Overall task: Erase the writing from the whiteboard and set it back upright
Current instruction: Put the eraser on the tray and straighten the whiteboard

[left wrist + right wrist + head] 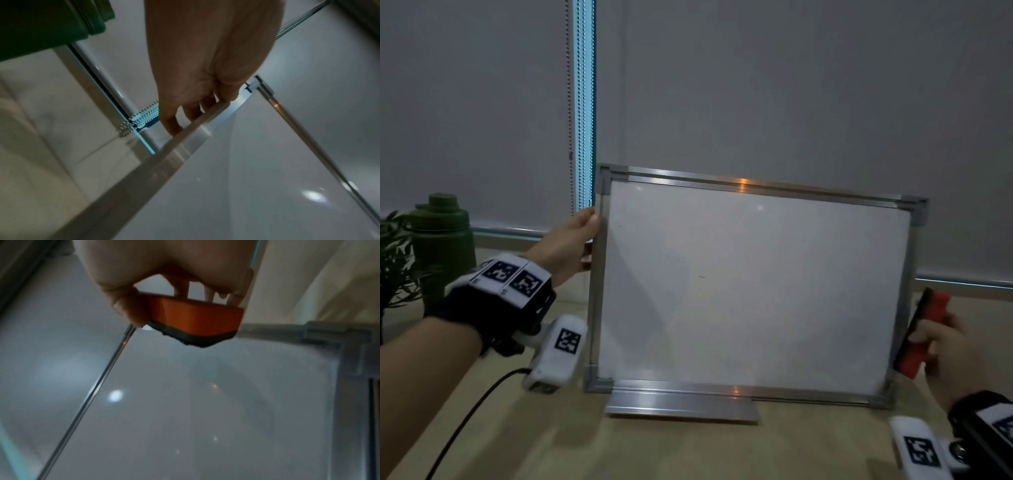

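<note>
Gripping the whiteboard by its left frame edge, the left hand has its thumb on the front and its fingers curled behind the aluminium rail, just below the top-left corner cap. The right hand is closed round a red eraser with a dark felt face, thumb on one side and fingers on the other, held off the board's right edge at about 3 o'clock from its centre; the wrist view shows the felt clear of the surface.

The board stands near-upright on the wooden counter, its bottom frame down, with the pen tray jutting forward at 6 o'clock. Its top edge slopes down toward the right. The face looks wiped, apart from a tiny dark dash near the middle and a speck near the upper left; I cannot tell whether these are ink or dirt.

The step in hand appears to be settling the board upright. To do it well, keep the left grip firm while one light pass of the felt clears that dash, pressing against the fingers behind so the board does not tip back. Then level the frame, lean it against the roller blind at 12 o'clock, and loosen the hold slowly, ready to catch a slide. A green bottle and a plant stand at 9 o'clock, well apart.
</note>
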